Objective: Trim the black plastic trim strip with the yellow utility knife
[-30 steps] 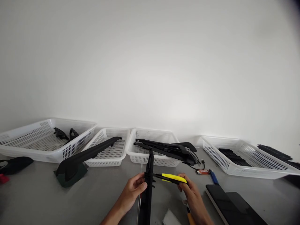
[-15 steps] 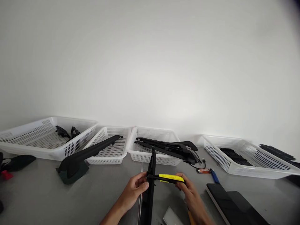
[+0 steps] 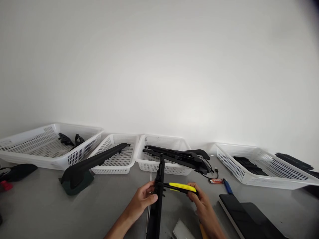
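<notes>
Head view: left hand (image 3: 141, 200) is clamped on a long black part (image 3: 156, 207), thumb on its face; right hand (image 3: 202, 202) is closed around the handle of a yellow-and-black tool (image 3: 182, 187), likely a cutter. Part stands out over the tabletop (image 3: 104, 215), between the hands, its far end in front of the centre basket (image 3: 149, 168). The tool's dark front end is at the part, near the left fingertips; contact looks likely, but I can't tell if the edge is biting. I'd call this one mid-work: part gripped, tool up to it, neither set down. Small bits jut from its side by the tool, so it doesn't look finished, though no cut or loose scrap reads clearly at this size. More long black parts (image 3: 178, 157) lie piled across the centre basket, and a curved one (image 3: 96, 161) leans over the basket to its left (image 3: 111, 171). Can't tell whether those are done or waiting; nothing marks them either way. Same for the flat black pieces (image 3: 249, 166) in the right-hand basket (image 3: 264, 182). Overall count: unknown.
</notes>
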Tool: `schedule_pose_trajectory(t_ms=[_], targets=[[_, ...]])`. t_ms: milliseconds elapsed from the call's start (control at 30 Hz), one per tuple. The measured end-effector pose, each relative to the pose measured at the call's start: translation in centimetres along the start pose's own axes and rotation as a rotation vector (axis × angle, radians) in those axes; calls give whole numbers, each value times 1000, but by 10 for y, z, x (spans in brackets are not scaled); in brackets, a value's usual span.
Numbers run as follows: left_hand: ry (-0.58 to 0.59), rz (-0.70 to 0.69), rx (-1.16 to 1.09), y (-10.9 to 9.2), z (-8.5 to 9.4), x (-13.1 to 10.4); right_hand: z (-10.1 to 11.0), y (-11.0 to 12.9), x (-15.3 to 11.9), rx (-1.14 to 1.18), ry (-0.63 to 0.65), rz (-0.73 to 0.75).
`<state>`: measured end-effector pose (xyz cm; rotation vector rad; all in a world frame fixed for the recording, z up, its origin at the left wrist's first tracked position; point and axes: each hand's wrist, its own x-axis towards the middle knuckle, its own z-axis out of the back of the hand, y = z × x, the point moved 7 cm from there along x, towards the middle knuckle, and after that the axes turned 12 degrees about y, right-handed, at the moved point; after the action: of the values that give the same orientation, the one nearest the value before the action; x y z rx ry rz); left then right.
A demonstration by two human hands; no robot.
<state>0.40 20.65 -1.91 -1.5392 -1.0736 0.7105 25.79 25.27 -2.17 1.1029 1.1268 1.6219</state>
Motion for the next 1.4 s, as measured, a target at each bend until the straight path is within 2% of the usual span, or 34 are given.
schedule_pose_trajectory(t_ms=[167,267,367,600,933,1133,1267,1400], targets=[[39,100,-22,5,-6,-5,1,-3,1,-13,20,0],[37,135,32,6,-7,-9,9,-2,0,26,1,-22],[88,162,80,7,-11,-11,17,4,0,50,-35,-16],[158,159,111,0,-18,-9,23,11,-1,56,-72,23],[200,173,115,-6,-28,-10,23,2,1,122,-18,4],[305,178,86,-10,-41,-11,26,-7,1,179,-1,-34],[287,216,65,-3,-38,-12,29,-12,2,209,4,-29],[266,219,96,-6,-36,-12,27,-12,3,196,10,-21]])
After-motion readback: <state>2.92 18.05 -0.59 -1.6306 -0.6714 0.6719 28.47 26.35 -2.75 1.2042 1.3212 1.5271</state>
